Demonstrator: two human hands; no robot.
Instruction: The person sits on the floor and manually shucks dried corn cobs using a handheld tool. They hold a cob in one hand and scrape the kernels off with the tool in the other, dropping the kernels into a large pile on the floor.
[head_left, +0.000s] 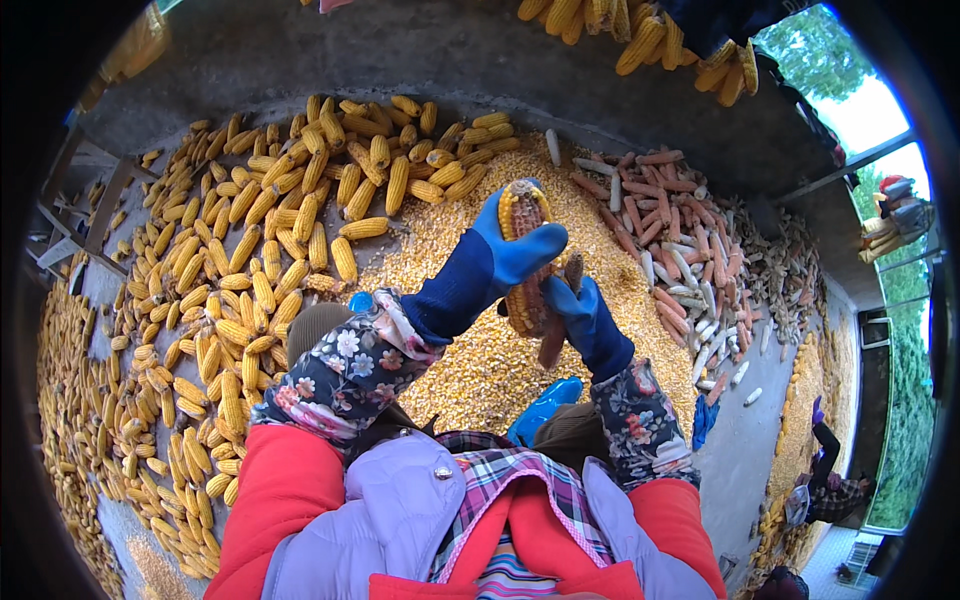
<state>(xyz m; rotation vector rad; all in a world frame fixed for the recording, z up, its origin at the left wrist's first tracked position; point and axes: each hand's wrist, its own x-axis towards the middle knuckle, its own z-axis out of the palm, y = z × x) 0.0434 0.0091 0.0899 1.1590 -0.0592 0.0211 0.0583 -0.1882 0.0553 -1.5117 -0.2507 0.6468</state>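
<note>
My left hand (504, 247), in a blue rubber-coated glove, grips a partly shelled ear of corn (527, 214) held upright. Yellow kernels line its edges, while a reddish bare strip runs down the middle. In my right hand (589, 319), gloved the same way, is a bare reddish-brown corn cob (553, 343) that lies against the ear's lower right side. Gloved fingers cover part of both pieces. Beneath them spreads a heap of loose corn kernels (480, 367), reaching from between my legs toward the wall.
Unshelled yellow ears (247, 247) cover the floor to the left. Bare cobs (690, 225) are piled at the right, beside dry husks (795, 262). A concrete wall (360, 52) stands ahead, with hanging corn ears (645, 37) above. Another person (832, 487) is at far right.
</note>
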